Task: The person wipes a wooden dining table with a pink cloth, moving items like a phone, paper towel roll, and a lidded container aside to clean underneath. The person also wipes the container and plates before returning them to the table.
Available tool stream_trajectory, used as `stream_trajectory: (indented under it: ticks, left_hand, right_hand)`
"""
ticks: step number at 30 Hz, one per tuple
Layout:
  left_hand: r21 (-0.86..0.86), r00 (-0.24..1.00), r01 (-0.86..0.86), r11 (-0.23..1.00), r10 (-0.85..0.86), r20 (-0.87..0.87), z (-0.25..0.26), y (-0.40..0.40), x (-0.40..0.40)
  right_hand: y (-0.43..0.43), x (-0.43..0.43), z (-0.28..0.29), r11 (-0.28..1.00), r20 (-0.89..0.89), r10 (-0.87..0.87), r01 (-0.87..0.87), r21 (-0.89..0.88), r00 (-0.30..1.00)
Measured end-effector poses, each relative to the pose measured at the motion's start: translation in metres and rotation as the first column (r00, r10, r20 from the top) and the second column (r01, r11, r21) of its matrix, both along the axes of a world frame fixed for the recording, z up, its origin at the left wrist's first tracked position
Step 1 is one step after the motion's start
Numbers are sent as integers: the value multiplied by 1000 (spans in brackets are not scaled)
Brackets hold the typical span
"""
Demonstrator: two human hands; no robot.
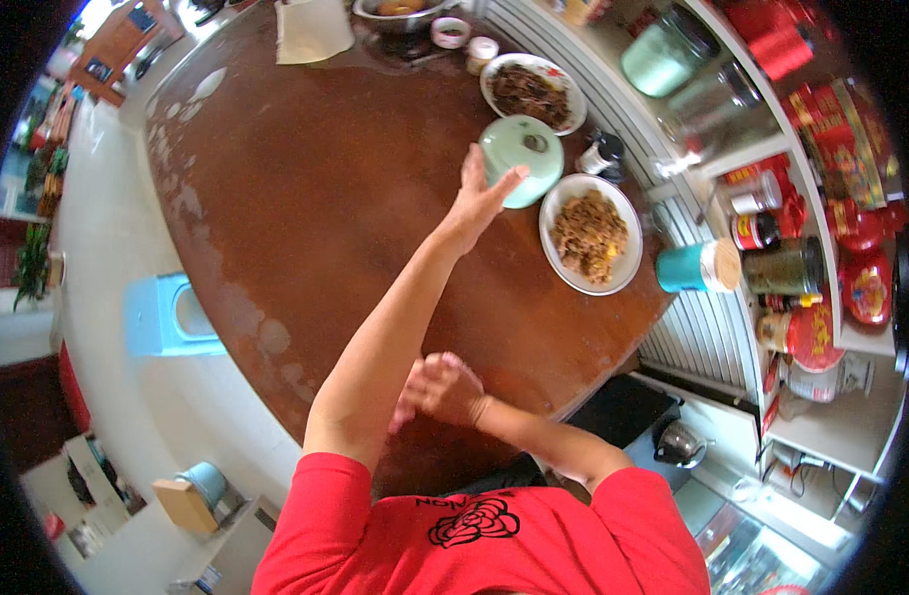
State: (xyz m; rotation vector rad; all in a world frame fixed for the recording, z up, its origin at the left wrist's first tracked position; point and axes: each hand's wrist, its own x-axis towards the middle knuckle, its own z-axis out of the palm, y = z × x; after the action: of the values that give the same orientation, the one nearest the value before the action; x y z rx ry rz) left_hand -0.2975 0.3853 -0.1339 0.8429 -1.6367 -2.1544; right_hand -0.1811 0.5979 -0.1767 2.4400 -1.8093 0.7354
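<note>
My left hand (488, 190) grips the near left side of a pale green domed vessel (532, 152), which may be a lid or an upturned bowl. Its thumb lies over the rim. The vessel is between a white oval plate of dark food (532, 93) and a white plate of brown chopped food (592, 234), close to both. Near the table's front edge, my right hand (443, 390) is blurred, fingers apart, and appears to hold nothing; my left forearm hides part of it.
The brown table (298, 186) bears a dark-capped jar (601, 155), a teal canister (696, 266), small white cups (450, 32), a metal bowl (402, 16) and a pale cloth (314, 31). Shelves with jars (670, 52) line the right. A blue plastic stool (173, 316) stands left.
</note>
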Motion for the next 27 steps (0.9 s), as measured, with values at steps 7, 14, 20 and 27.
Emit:
stream_trajectory:
  ticks: [7,14,20,27]
  left_hand:
    - [-478,957,-252,842,290,6,18,-30,182]
    - [-907,331,113,406,845,419,-49,-31,376]
    - [-855,167,259,448,851,497,-64,-15,359]
    - [-865,205,245,438,849,488,-58,-15,358]
  right_hand:
    - [-156,-87,-22,872,-67,-487,481,-94,871]
    - [-208,-36,-27,919,114,-385,392,-38,916]
    - [-251,-109,-30,801,102,-596,598,13,796]
    - [-340,-193,-12,459,131,-884,887,57,449]
